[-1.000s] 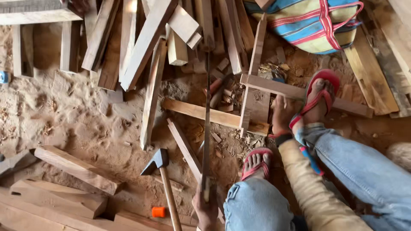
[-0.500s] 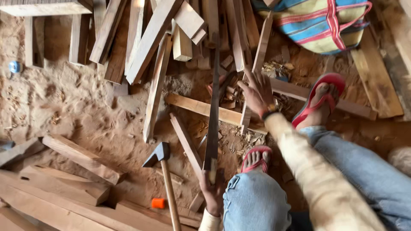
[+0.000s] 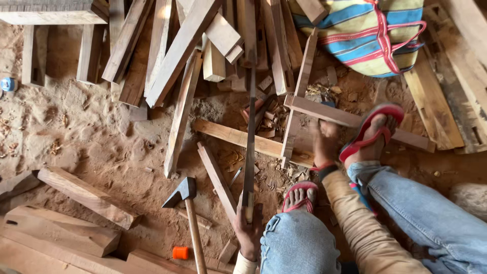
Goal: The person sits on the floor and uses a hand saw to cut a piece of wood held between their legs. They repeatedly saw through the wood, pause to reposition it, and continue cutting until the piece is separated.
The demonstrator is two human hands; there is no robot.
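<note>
1. Gripping handsaw (image 3: pixel 249 147) by its handle, left hand (image 3: pixel 248 231) fingers clamped, blade pointing toward 12 o'clock.
2. Pressing wooden frame (image 3: pixel 309 114) at 2 o'clock, right hand (image 3: pixel 324 144) fingers spread.
3. Likely handling light but whippy; holding best at handle.

No labels, signs or screens anywhere here. The nearest thing to a package is a striped bag (image 3: pixel 366 31) lying at the top right on the dirt floor (image 3: pixel 91 137), bulging and soft, banded in blue, yellow-green and red, with red straps crossing its side.
</note>
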